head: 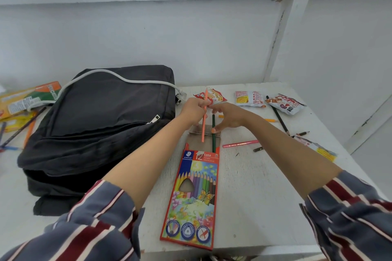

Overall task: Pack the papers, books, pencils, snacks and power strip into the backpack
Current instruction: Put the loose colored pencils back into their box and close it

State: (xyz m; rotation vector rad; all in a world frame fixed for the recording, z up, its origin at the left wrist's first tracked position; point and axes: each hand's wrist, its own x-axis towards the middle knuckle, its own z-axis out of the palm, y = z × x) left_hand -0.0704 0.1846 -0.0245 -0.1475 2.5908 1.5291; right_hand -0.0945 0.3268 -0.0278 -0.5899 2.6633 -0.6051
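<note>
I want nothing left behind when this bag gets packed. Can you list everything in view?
backpack: one, black, lying flat on the table's left.
cord: one, white, draped over the backpack.
pencil box: one, orange-red, flat at the table's middle, far end open.
pink pencil: one, held over the box's open end.
dark green pencil: one, partly inside the box.
snack packets: four, red and white; three at the far edge, one at the right edge.
loose pencils: about six right of the box, more left of the backpack.
flat packs: orange, green, yellow, far left; count unclear.
table: one, white.
left hand: grips the pink pencil.
right hand: pinches the dark green pencil.
sleeves: two, striped grey and maroon.
</note>
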